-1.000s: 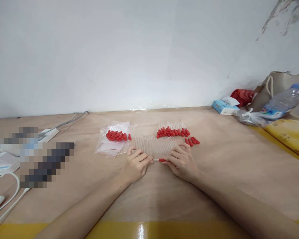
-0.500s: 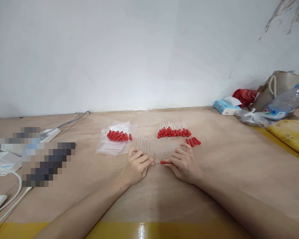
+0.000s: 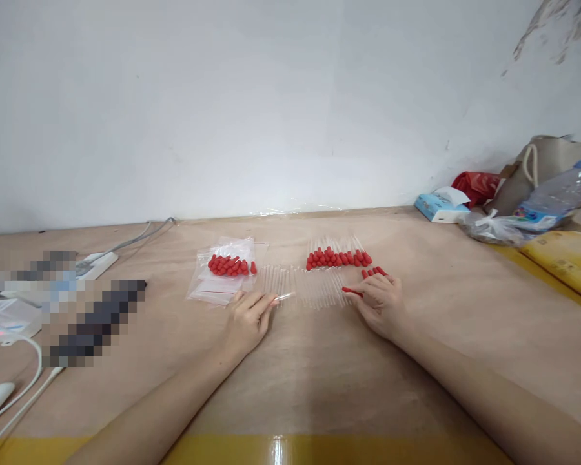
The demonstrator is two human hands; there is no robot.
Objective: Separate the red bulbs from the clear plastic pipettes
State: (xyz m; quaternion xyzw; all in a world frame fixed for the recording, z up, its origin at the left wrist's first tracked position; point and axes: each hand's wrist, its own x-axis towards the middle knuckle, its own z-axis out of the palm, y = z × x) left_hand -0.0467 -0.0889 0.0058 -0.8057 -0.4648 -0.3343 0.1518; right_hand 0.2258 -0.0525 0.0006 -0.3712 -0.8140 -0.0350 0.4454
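The left hand (image 3: 246, 318) pinches a clear glass tube (image 3: 283, 296) between its fingertips, the tube pointing right, low over the table (image 3: 295, 374). The right hand (image 3: 380, 302) pinches a red bulb (image 3: 351, 290), well apart from the tube. Between the hands lies a row of bare tubes (image 3: 305, 283). Behind it sits a row of capped droppers (image 3: 337, 257), with loose bulbs (image 3: 374, 272) just beyond the right fingers. Left of the tubes, a clear bag (image 3: 225, 274) holds more red bulbs. A tissue pack (image 3: 438, 205) and a bottle (image 3: 552, 200) lie far right.
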